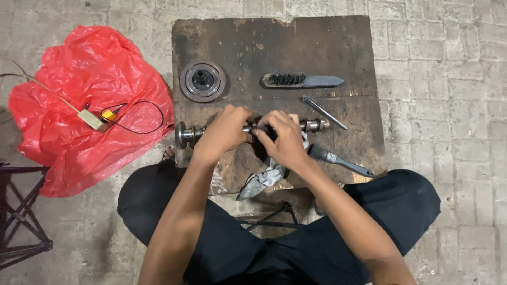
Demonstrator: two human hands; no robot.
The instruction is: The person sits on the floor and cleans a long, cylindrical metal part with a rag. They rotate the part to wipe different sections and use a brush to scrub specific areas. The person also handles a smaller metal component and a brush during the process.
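A metal camshaft (pixel 190 132) lies across a dark, stained wooden board (pixel 274 47), its flanged end at the left and its other end (pixel 316 125) at the right. My left hand (pixel 224 132) is wrapped around the shaft's middle. My right hand (pixel 282 137) grips the shaft just to the right of it, pressing a grey rag (pixel 261 179) that hangs down toward my lap. The middle of the shaft is hidden under both hands.
On the board lie a round metal disc part (pixel 202 80), a wire brush (pixel 301 81), a thin metal rod (pixel 325 112) and a paintbrush (pixel 340 161). A red plastic bag (pixel 90 105) with a small wired device (pixel 100 117) lies at the left. A metal stool frame (pixel 21 211) stands at the lower left.
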